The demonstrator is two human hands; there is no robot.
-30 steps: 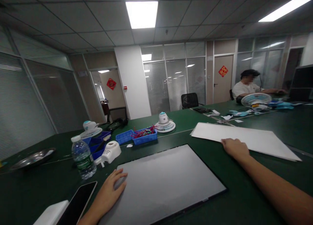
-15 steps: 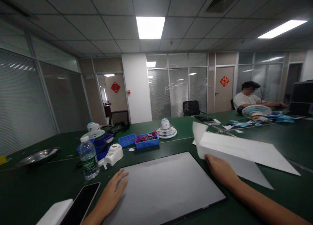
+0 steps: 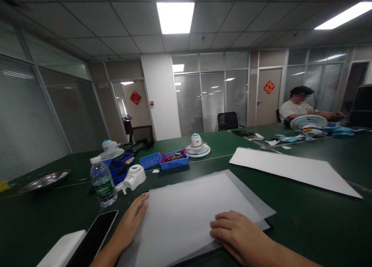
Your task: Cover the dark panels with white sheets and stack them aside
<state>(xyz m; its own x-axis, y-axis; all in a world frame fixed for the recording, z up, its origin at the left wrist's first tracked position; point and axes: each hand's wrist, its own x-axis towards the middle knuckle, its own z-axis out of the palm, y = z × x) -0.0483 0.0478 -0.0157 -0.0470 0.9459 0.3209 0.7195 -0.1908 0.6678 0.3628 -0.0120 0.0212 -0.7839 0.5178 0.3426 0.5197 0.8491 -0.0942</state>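
Note:
A white translucent sheet (image 3: 180, 209) lies over a thin, dark-edged flat panel (image 3: 267, 225), turned slightly so a corner overhangs on the right. My left hand (image 3: 131, 222) rests at the left edge of both, fingers stretched out and touching the sheet. On the near right edge is my right hand (image 3: 236, 233), its fingers together on top of the sheet and its thumb low at the edge, gripping it. Most of the panel is hidden beneath the sheet.
Left of the panel are a phone (image 3: 93, 236), a white box (image 3: 62, 248), a water bottle (image 3: 103, 185) and a white plastic housing (image 3: 135, 177). Behind stand blue trays (image 3: 174, 164) and a fan part (image 3: 198, 147). White sheets (image 3: 293, 170) lie right. A person (image 3: 299, 104) sits beyond.
My right hand has brought the translucent sheet leftward from beside the white sheets and laid it over the panel. My left hand stays by the panel's left edge. The view has tilted down slightly.

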